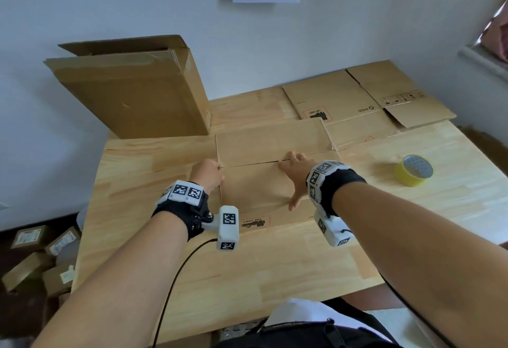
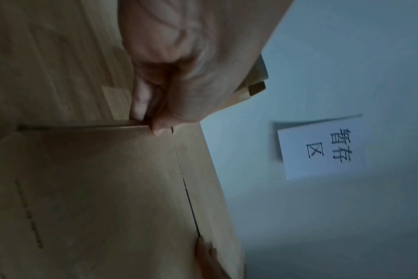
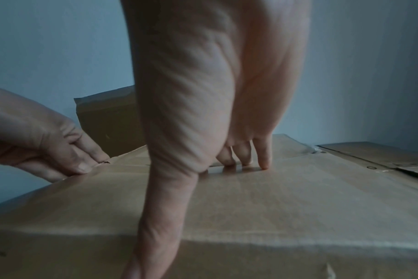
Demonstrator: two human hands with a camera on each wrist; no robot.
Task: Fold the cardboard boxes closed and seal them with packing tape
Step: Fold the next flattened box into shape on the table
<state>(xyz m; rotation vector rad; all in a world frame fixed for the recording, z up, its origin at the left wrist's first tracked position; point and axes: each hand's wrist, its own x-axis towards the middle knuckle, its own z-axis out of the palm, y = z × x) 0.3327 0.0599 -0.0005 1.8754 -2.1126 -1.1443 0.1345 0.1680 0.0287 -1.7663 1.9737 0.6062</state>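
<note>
A tall box [image 1: 132, 92] with its flaps up stood at the table's [image 1: 154, 279] far left corner. In the middle stood the box [image 1: 264, 166] being closed, its long axis running left to right and the seam between its two top flaps lying the same way. The left hand [image 1: 207, 176] pinched the seam's left end between curled fingertips [image 2: 157, 130]. The right hand [image 1: 295, 176] lay wide and flat on the near flap, fingers [image 3: 263, 160] reaching to the seam and thumb spread back toward the near edge. Flattened boxes [image 1: 365, 100] lay behind on the right, and a yellow roll of tape [image 1: 413, 173] rested on its side nearer, well apart from both hands.
</note>
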